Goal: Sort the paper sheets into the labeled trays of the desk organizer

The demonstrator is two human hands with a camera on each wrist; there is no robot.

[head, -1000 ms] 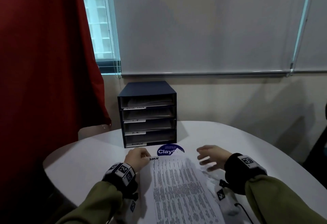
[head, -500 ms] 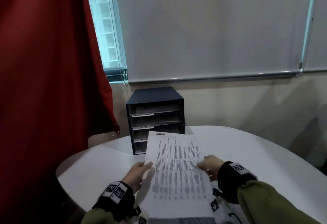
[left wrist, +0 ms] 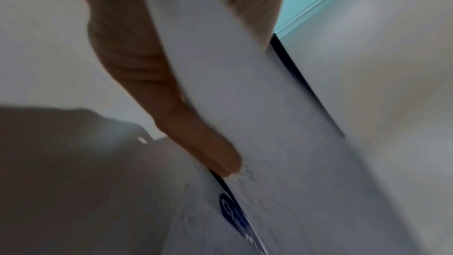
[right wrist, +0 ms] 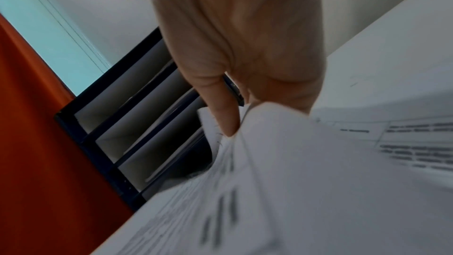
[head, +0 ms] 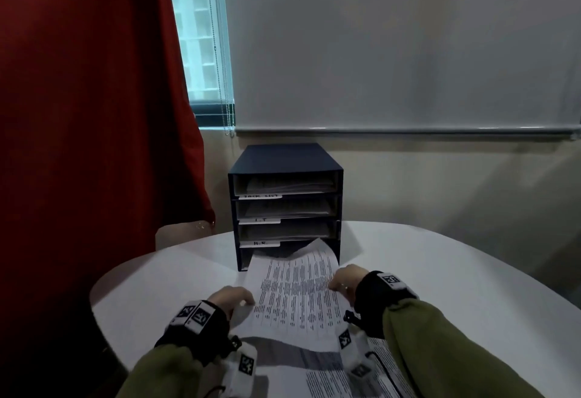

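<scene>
Sheet (head: 295, 297) is halfway into the bottom slot of the organizer (head: 284, 158), its far edge curling at the mouth. Left hand (head: 231, 298) and right hand (head: 345, 279) each pinch a side edge. Next it probably needs flattening, then a straight push in.

A red curtain (head: 94, 114) hangs left of a white blind (head: 393, 42), behind the round white table (head: 440, 272).

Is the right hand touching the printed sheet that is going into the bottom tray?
Touching. The right wrist view shows the right hand with a fingertip pressed on the printed sheet at its edge, the paper buckling there, in front of the organizer.
</scene>
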